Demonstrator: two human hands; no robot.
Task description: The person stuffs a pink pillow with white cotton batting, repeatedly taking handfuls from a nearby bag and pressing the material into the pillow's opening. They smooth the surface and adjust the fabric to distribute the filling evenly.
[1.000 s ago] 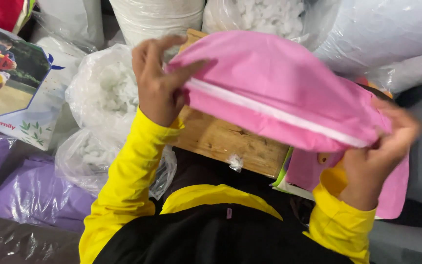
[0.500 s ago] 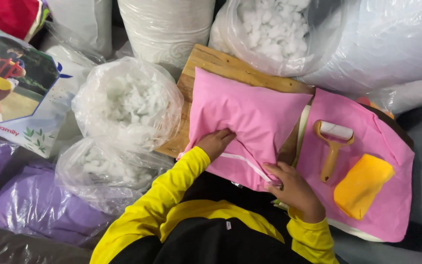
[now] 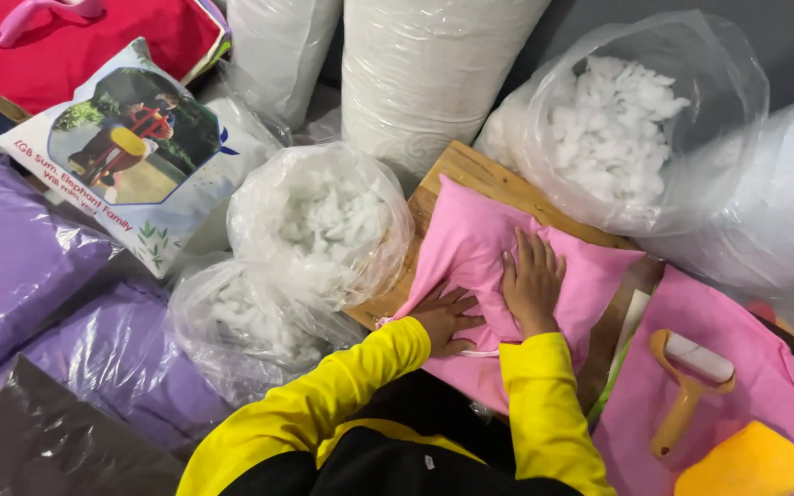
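Observation:
A pink pillow cover (image 3: 480, 253) lies flat on a wooden board (image 3: 470, 170) in front of me. My left hand (image 3: 448, 317) rests on its near left edge by the white zipper line, fingers spread. My right hand (image 3: 532, 280) presses flat on the middle of the cover, fingers apart. Neither hand grips anything. Both arms wear yellow sleeves.
Clear bags of white stuffing (image 3: 323, 220) sit left of the board, and another open bag (image 3: 622, 124) behind it. A lint roller (image 3: 686, 386) and yellow sponge (image 3: 751, 464) lie on pink fabric (image 3: 737, 331) at right. A printed cushion (image 3: 130, 147) and purple bagged items (image 3: 11, 248) lie at left.
The pink cover, held up in both hands a second ago, has come down onto the board. Both hands let go of it and now lie flat on top, the right one moved to its middle.

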